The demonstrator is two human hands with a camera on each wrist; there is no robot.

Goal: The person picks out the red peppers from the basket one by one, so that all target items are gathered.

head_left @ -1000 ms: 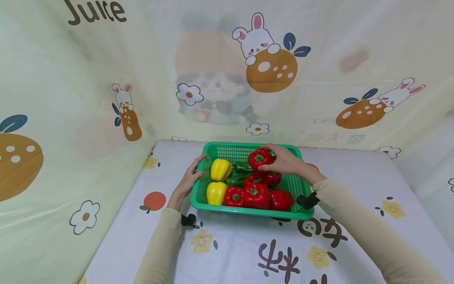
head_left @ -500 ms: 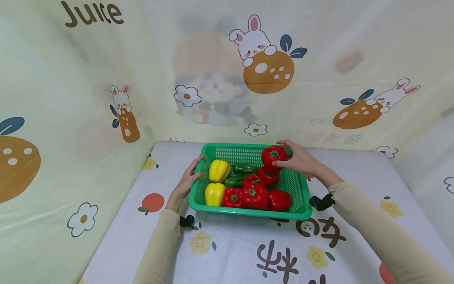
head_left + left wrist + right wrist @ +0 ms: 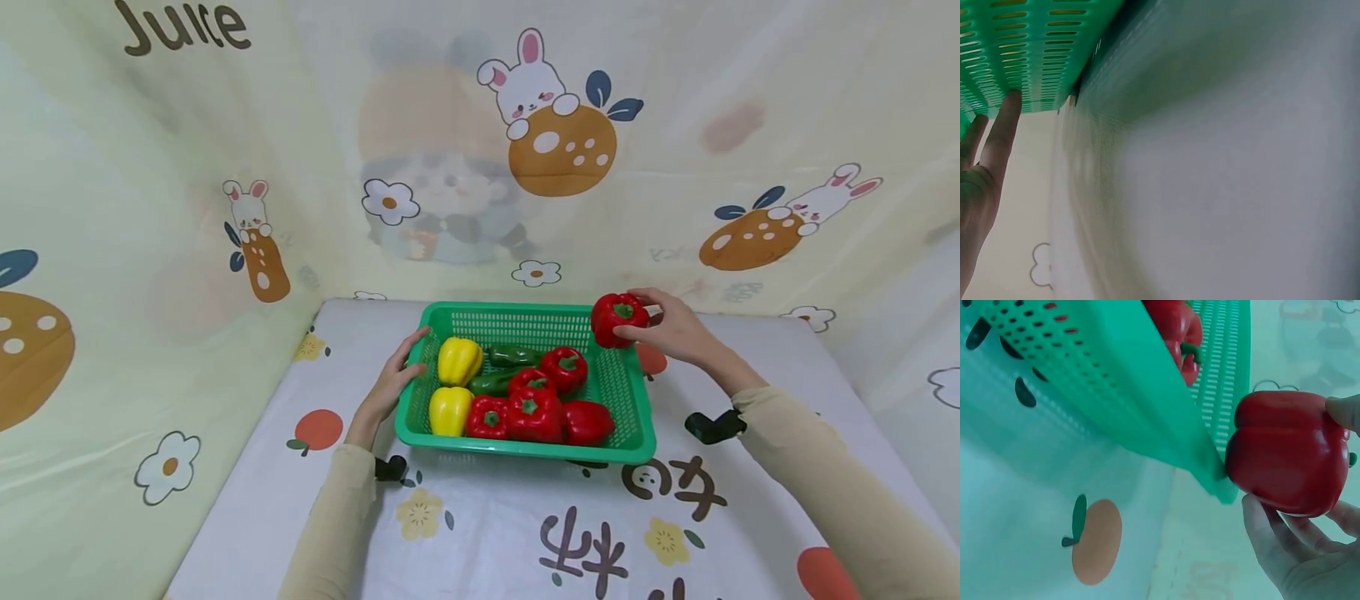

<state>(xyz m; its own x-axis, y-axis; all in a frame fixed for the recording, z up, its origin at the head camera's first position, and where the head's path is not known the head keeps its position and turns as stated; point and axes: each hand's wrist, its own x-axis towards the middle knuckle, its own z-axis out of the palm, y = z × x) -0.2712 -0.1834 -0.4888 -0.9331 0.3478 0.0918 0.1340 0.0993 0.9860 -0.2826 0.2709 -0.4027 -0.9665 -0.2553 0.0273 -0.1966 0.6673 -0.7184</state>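
At the plastic basket's (image 3: 525, 449) far right corner, our right hand's (image 3: 677, 332) curled fingers hold a red bell pepper (image 3: 617, 318), our left hand's (image 3: 393, 379) straight fingers touching the opposite side.

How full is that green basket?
The green basket is partly full: yellow peppers, dark green vegetables and red peppers lie inside, with bare space toward its right end.

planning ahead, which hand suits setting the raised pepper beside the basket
Probably the right hand: it holds the red pepper at the right end of the basket; the left hand touches the opposite end.
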